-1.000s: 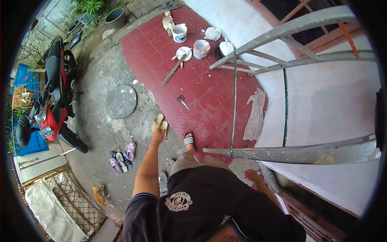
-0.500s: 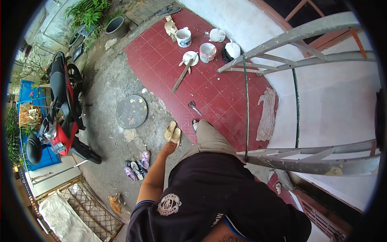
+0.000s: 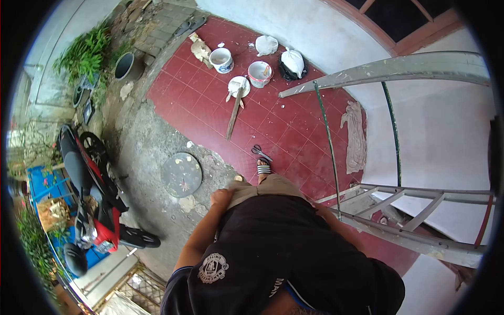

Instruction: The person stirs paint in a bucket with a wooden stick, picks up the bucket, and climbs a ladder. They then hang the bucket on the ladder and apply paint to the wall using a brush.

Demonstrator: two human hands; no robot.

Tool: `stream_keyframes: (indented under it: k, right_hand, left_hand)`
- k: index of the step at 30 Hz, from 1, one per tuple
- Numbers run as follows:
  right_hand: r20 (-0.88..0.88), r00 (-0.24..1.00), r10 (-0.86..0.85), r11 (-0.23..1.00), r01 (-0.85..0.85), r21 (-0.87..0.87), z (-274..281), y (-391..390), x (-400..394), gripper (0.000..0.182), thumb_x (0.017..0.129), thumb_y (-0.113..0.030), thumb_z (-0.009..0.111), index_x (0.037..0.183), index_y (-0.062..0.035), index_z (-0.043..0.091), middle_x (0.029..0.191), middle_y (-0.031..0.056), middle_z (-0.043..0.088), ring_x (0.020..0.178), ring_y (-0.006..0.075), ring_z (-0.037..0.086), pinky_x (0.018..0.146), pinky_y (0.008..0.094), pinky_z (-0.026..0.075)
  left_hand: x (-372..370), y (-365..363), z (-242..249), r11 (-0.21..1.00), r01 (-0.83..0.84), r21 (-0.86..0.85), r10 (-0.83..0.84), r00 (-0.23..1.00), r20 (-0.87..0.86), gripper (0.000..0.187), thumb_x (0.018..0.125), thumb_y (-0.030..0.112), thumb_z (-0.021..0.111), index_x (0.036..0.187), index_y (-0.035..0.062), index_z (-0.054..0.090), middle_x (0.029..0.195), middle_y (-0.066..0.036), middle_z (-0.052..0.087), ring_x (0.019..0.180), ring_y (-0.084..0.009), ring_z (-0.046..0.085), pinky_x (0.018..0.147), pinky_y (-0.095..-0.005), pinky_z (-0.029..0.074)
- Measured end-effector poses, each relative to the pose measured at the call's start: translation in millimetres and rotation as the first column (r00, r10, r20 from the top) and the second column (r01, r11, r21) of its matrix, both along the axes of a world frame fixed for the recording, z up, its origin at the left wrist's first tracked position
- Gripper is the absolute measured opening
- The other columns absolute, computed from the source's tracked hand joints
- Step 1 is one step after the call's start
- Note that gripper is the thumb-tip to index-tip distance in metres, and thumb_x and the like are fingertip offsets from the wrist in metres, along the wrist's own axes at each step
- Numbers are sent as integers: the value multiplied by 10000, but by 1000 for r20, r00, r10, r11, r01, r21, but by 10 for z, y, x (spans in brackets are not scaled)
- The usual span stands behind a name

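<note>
My left hand [image 3: 221, 198] is against the left thigh of my beige trousers [image 3: 273, 188], its fingers mostly hidden. At my right thigh, my right hand [image 3: 318, 208] is largely covered by the dark shirt, and its fingers do not show clearly. A striped sandal [image 3: 263, 168] is on my foot on the red tiles. Just ahead of it lies a pair of scissors [image 3: 261, 153] with dark handles. The tip of a beige sandal [image 3: 238, 178] shows beside my left knee.
A metal ladder [image 3: 378, 76] spans the right side. White buckets [image 3: 221, 61], a plaster-covered lid [image 3: 239, 87] with a wooden stick [image 3: 234, 115], and a white bag [image 3: 292, 62] stand ahead. A round slab [image 3: 181, 175] and a motorbike [image 3: 86, 173] are left.
My left hand has moved from beside the beige sandals to my thigh. The sandals are now mostly hidden by my leg. My right forearm has come into view, and the camera view has shifted.
</note>
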State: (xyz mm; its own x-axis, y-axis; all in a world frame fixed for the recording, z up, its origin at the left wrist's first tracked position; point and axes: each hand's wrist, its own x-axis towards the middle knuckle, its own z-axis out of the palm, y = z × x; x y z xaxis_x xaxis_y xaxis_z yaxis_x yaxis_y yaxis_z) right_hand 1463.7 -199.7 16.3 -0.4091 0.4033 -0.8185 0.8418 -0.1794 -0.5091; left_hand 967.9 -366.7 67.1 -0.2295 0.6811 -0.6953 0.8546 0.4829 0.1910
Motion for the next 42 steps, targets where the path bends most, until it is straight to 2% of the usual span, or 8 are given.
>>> stream_keyframes:
  k: [5, 8, 10, 13, 20, 25, 31, 42]
  right_hand:
    - [141, 990, -3, 997, -8, 79, 81, 572, -1045, 424, 890, -401, 657, 1145, -65, 696, 928, 186, 709, 938, 297, 688, 821, 408, 521]
    - [-241, 931, -275, 958, 286, 10, 665, 738, -1876, 405, 887, -395, 661, 1134, -77, 703, 1006, 152, 717, 968, 273, 679, 839, 403, 524]
    - [-146, 987, -66, 998, 61, -35, 662, 786, -2250, 385, 885, -361, 677, 1131, -66, 703, 1078, 114, 715, 988, 240, 665, 849, 395, 522]
    - [-138, 984, -117, 992, 109, -63, 609, 783, -2643, 345, 898, -324, 662, 1085, -37, 698, 1084, 154, 701, 999, 271, 663, 869, 396, 515]
    - [27, 995, -93, 985, 88, 149, 803, 528, -4015, 301, 938, -304, 599, 1080, -43, 644, 1050, 198, 659, 1032, 367, 633, 879, 417, 502]
    - [57, 984, -170, 976, 176, -130, 1476, 569, -4761, 340, 1009, -343, 524, 1111, -25, 585, 1075, 152, 636, 1025, 255, 603, 888, 383, 465]
    - [-25, 999, 22, 955, -28, -294, 1819, 542, -5295, 330, 1014, -346, 516, 1160, -56, 574, 1056, 126, 643, 993, 229, 603, 878, 361, 474]
    - [30, 988, -154, 916, 154, -370, 1355, 546, -5612, 427, 951, -454, 575, 1023, -38, 646, 949, 146, 667, 918, 261, 640, 803, 384, 493]
  left_hand:
    - [-975, 502, 436, 992, -104, 65, 102, 994, 38, 676, 988, 590, 378, 917, 28, 746, 970, -248, 704, 963, -416, 677, 853, -505, 530]
    - [-1372, 809, 735, 1000, 18, -19, -15, 983, 184, 709, 977, 617, 394, 893, 4, 739, 905, -260, 697, 908, -428, 680, 830, -504, 530]
    - [-1585, 965, 904, 982, 131, -138, -68, 920, 386, 760, 964, 652, 415, 884, -38, 724, 818, -273, 685, 844, -441, 680, 786, -493, 532]
    - [-2010, 1176, 1155, 963, 83, -256, 53, 874, 484, 769, 945, 661, 470, 866, -67, 702, 755, -277, 669, 777, -424, 679, 725, -476, 511]
    - [-3622, 1666, 933, 947, 139, -288, 73, 783, 617, 805, 930, 695, 484, 705, -53, 680, 541, -159, 578, 530, -245, 566, 567, -415, 457]
    - [-4407, 1929, 854, 861, 278, -427, 51, 786, 616, 774, 915, 708, 506, 685, -8, 687, 485, -78, 510, 457, -167, 523, 465, -359, 417]
    - [-4780, 2312, 831, 707, 473, -526, 31, 722, 691, 813, 899, 734, 494, 631, -18, 645, 477, -94, 520, 385, -230, 554, 373, -369, 446]
    - [-4611, 2824, -35, 382, 658, -649, 61, 683, 728, 749, 955, 672, 429, 756, 2, 698, 622, -163, 655, 554, -295, 690, 484, -386, 579]
